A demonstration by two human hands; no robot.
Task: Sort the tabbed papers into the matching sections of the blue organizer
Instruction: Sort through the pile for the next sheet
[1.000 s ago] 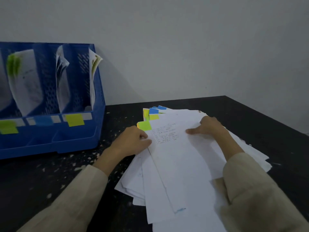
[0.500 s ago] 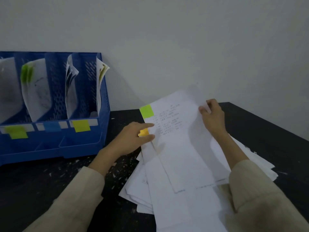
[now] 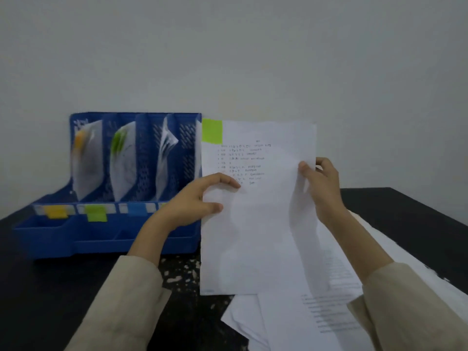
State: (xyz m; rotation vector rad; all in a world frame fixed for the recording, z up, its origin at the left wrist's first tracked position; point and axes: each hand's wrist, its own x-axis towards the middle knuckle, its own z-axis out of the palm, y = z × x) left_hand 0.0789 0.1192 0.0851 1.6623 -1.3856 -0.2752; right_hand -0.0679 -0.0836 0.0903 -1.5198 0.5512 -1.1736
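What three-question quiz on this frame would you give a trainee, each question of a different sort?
1. True or false: the held sheet carries a green tab at its top left corner.
2. Which hands grip the sheet? A) left hand only B) right hand only C) both
3. Fill in: on the blue organizer, the section label matching this sheet is the ____ from the left.

Key: 1 true. 2 C. 3 second; it sits between the orange label and the blue label.
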